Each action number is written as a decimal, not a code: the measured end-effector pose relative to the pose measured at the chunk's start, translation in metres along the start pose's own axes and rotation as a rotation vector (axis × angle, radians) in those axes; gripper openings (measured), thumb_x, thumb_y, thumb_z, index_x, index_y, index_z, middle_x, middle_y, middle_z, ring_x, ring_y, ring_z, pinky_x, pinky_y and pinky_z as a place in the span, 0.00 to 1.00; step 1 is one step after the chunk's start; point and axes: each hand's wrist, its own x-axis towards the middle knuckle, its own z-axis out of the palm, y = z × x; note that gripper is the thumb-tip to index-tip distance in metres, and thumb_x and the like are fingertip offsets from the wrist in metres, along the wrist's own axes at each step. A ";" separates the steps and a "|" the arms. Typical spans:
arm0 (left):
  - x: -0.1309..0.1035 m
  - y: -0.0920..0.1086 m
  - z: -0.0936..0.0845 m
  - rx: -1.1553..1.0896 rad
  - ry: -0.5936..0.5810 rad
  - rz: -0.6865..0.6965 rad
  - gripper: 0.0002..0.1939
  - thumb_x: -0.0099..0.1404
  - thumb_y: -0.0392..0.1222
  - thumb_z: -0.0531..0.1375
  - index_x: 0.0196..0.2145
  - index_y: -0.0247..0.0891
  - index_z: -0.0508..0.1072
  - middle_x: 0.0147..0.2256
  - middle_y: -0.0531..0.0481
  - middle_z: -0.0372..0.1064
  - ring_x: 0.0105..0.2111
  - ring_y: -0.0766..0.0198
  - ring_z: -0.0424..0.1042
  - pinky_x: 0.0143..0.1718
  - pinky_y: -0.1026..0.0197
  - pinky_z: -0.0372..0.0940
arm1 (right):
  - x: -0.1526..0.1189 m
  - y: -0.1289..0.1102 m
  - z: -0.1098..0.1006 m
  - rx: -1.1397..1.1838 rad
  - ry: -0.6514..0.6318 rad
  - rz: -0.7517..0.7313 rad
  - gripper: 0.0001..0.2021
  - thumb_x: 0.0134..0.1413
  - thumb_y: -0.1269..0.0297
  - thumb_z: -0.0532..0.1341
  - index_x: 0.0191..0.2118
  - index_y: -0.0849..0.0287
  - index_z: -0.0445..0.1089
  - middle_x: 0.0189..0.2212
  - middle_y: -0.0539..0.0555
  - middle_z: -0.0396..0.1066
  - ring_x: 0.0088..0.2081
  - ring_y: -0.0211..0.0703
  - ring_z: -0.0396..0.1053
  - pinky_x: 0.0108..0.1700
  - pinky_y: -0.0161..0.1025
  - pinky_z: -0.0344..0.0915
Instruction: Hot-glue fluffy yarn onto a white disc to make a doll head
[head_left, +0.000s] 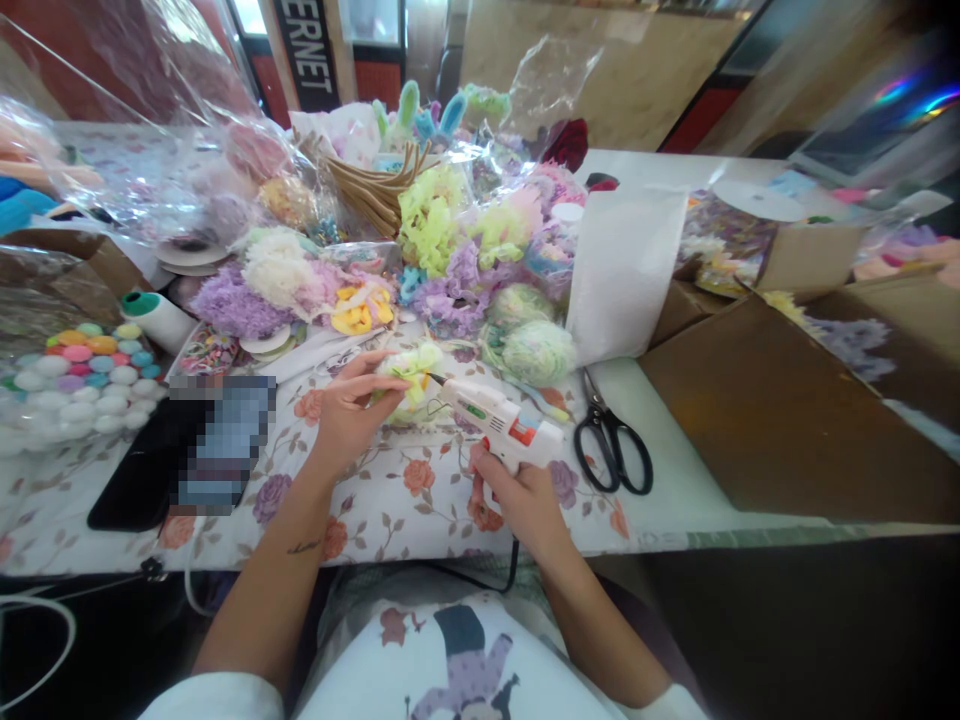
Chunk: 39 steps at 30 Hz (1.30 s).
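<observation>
My right hand (pixel 517 485) is wrapped round the handle of a white hot glue gun (pixel 495 415), a finger at its red trigger. The gun's dark nozzle points left and meets a small yellow-green ruffled piece (pixel 416 370). That piece is pinched between the fingers of my left hand (pixel 364 390); its exact shape is partly hidden by them. Both hands are just above the flowered tablecloth (pixel 442 510). To the right of the gun lie black-handled scissors (pixel 611 440), and behind it sits a pale green ball of yarn (pixel 536 350).
Ruffled trims in purple (pixel 247 300) and lime (pixel 431 220), plus brown stems (pixel 379 185), pile up at the back. Two phones (pixel 135 470) and a bag of pom-poms (pixel 82 380) lie left. An open cardboard box (pixel 795 410) stands right. A dark cord (pixel 514 565) hangs over the front edge.
</observation>
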 end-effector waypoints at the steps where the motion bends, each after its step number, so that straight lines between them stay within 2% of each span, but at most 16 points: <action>1: 0.000 0.000 0.000 -0.004 0.001 -0.003 0.06 0.57 0.42 0.67 0.31 0.40 0.82 0.51 0.41 0.71 0.48 0.52 0.72 0.36 0.59 0.70 | 0.000 0.001 0.000 0.007 0.000 -0.003 0.12 0.53 0.53 0.61 0.28 0.56 0.64 0.12 0.45 0.65 0.11 0.39 0.62 0.13 0.34 0.58; 8: 0.000 0.000 0.001 -0.034 0.006 0.005 0.05 0.57 0.41 0.67 0.31 0.40 0.82 0.50 0.40 0.72 0.48 0.53 0.72 0.39 0.59 0.71 | 0.000 0.002 0.000 0.040 -0.003 -0.002 0.13 0.52 0.52 0.61 0.29 0.56 0.64 0.11 0.45 0.65 0.10 0.39 0.61 0.12 0.34 0.57; 14: 0.001 -0.001 0.001 -0.043 -0.004 0.022 0.04 0.57 0.40 0.67 0.31 0.40 0.82 0.49 0.42 0.72 0.48 0.54 0.72 0.41 0.58 0.70 | 0.000 -0.001 0.001 -0.037 0.009 -0.002 0.12 0.52 0.53 0.61 0.30 0.56 0.65 0.12 0.45 0.65 0.11 0.37 0.61 0.13 0.33 0.56; 24: 0.000 0.000 0.001 -0.037 -0.007 0.010 0.05 0.57 0.42 0.67 0.31 0.41 0.82 0.45 0.42 0.74 0.48 0.53 0.73 0.40 0.58 0.71 | 0.001 0.001 0.003 -0.016 -0.002 0.016 0.12 0.50 0.52 0.62 0.31 0.57 0.66 0.12 0.45 0.65 0.10 0.36 0.58 0.12 0.33 0.54; 33: 0.001 -0.003 0.000 -0.044 -0.003 0.000 0.05 0.56 0.42 0.67 0.31 0.40 0.82 0.48 0.41 0.73 0.48 0.53 0.73 0.39 0.58 0.71 | 0.000 0.001 0.001 -0.002 0.012 -0.004 0.13 0.52 0.52 0.61 0.30 0.57 0.66 0.12 0.45 0.64 0.11 0.38 0.60 0.12 0.34 0.57; 39: 0.002 -0.004 -0.001 -0.119 0.014 -0.042 0.05 0.54 0.41 0.68 0.30 0.40 0.82 0.46 0.43 0.74 0.48 0.54 0.73 0.43 0.58 0.70 | -0.002 -0.001 0.001 0.009 0.014 0.032 0.13 0.52 0.51 0.61 0.28 0.56 0.65 0.12 0.46 0.65 0.11 0.37 0.60 0.13 0.34 0.57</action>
